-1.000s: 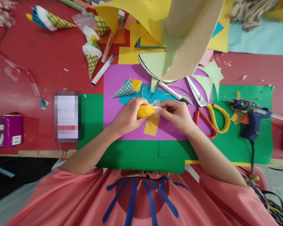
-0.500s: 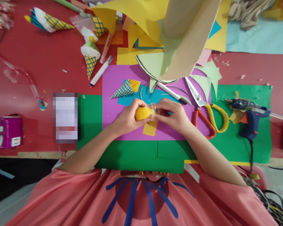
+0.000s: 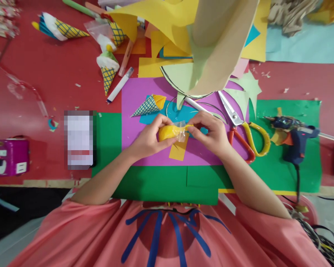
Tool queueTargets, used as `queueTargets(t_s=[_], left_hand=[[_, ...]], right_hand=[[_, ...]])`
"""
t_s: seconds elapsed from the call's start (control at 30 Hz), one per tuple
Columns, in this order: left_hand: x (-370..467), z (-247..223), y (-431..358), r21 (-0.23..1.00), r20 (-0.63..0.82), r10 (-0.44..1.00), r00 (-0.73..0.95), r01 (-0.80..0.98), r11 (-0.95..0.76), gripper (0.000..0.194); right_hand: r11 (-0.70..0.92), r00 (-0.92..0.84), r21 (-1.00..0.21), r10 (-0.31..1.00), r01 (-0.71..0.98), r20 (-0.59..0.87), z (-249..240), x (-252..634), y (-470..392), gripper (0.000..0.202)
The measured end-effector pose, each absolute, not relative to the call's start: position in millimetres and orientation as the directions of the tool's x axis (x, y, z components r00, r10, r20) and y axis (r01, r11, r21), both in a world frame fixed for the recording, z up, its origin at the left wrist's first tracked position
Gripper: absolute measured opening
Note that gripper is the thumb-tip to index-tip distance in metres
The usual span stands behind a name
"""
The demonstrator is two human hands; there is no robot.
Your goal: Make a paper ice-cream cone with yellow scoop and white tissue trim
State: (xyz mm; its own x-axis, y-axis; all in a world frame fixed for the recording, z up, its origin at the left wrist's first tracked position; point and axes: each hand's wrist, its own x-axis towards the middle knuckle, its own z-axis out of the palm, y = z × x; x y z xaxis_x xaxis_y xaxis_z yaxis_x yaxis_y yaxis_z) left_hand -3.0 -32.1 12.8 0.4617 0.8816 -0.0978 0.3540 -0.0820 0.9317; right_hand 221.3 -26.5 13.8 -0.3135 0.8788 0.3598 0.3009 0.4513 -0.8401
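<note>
My left hand (image 3: 153, 137) is wrapped round a lump of soft yellow clay (image 3: 167, 132), partly inside a small clear plastic bag (image 3: 181, 136). A thin strand of the clay stretches out of the bag's opening to my right hand (image 3: 211, 131), whose thumb and forefinger pinch its end. Behind my left hand lies a small paper cone (image 3: 148, 105) with a blue grid pattern and a yellow inside. A yellow paper strip (image 3: 178, 150) is on the purple sheet (image 3: 144, 157) below the bag.
Scissors (image 3: 235, 118) with red and yellow handles lie right of my right hand, partly beside a white marker (image 3: 197, 105). Farther right is a glue gun (image 3: 295, 144). Left are a phone (image 3: 80, 139) and finished paper cones (image 3: 108, 74). A large curled paper sheet (image 3: 222, 55) rises at the back.
My right hand has moved slightly right from the bag's mouth, drawing out a strand of yellow clay. My left hand keeps its hold on the lump.
</note>
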Motion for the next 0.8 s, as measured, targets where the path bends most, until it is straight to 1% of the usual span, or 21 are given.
queueTargets(t_s=[0.13,0.23,0.33,0.4,0.47,0.57,0.73,0.8], left_hand=[[-4.1,6.5,-31.1,0.914,-0.067,0.889,0.453,0.385,-0.127,0.041],[-2.0,4.3,-32.4,0.881,-0.040,0.886,0.462,0.435,-0.187,0.043],[1.0,6.9,-34.4,0.849,-0.030,0.886,0.463,0.480,-0.222,0.043],[2.1,8.9,-34.9,0.830,-0.018,0.885,0.465,0.500,-0.246,0.043],[2.0,9.5,-34.5,0.807,-0.012,0.884,0.467,0.527,-0.267,0.040],[0.8,8.3,-33.1,0.765,-0.046,0.877,0.479,0.581,-0.278,0.037],[2.0,8.4,-33.9,0.720,-0.085,0.857,0.508,0.626,-0.299,0.034],[2.7,9.9,-34.9,0.716,-0.085,0.857,0.509,0.629,-0.302,0.034]], right_hand=[[0.412,-0.370,-0.867,0.880,0.281,0.299,11.2,222.5,-24.3,0.016],[0.384,-0.407,-0.873,0.879,0.300,0.247,7.4,219.5,-26.5,0.015],[0.325,-0.422,-0.890,0.890,0.319,0.173,6.0,216.1,-29.6,0.017],[0.301,-0.417,-0.899,0.896,0.320,0.152,6.3,214.9,-30.8,0.019],[0.307,-0.411,-0.895,0.898,0.325,0.159,6.7,214.8,-31.5,0.022],[0.344,-0.420,-0.869,0.889,0.355,0.180,6.7,214.2,-33.4,0.024],[0.415,-0.429,-0.817,0.873,0.400,0.233,8.3,207.8,-40.6,0.016],[0.396,-0.413,-0.826,0.883,0.400,0.224,10.7,207.2,-40.4,0.014]])
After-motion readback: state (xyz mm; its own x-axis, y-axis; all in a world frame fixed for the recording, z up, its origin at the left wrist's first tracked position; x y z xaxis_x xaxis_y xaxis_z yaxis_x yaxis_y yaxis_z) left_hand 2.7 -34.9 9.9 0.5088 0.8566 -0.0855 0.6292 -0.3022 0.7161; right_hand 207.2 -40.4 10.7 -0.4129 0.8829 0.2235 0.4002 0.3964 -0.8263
